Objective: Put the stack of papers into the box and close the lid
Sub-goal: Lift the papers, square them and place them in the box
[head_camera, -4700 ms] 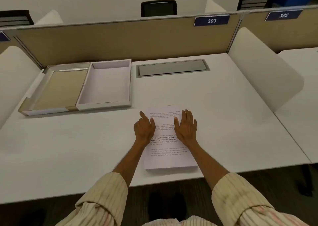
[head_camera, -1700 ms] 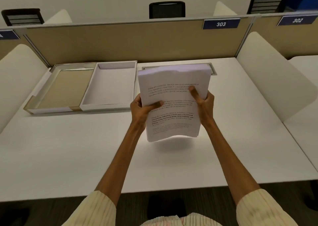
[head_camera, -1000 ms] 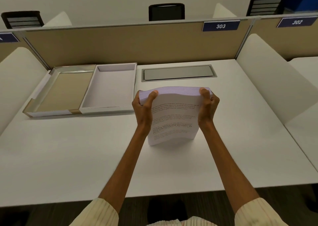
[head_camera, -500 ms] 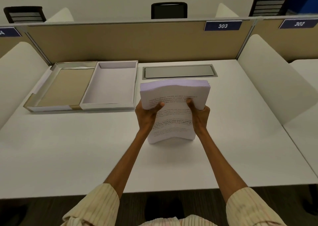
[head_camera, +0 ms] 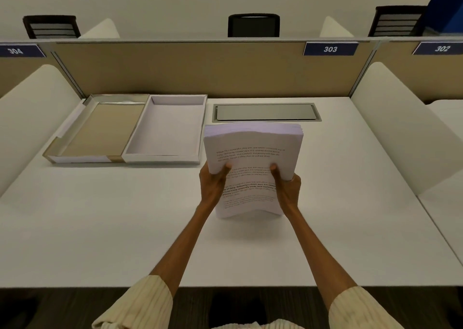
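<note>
Showing desk (head_camera: 100,228): white, walled by tan partition (head_camera: 200,70).
Box (head_camera: 167,130): open, lid (head_camera: 100,128) alongside.
Hands: left hand (head_camera: 213,186) and right hand (head_camera: 288,191) grasp papers (head_camera: 250,153).

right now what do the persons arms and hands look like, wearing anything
Both hands, the left hand and the right hand, are bare: no gloves, rings or watch show. The forearms are bare too. Cream sleeves with fine vertical stripes and a faint pinkish tint are pushed up toward the elbows, bunched loosely at the cuffs.
</note>
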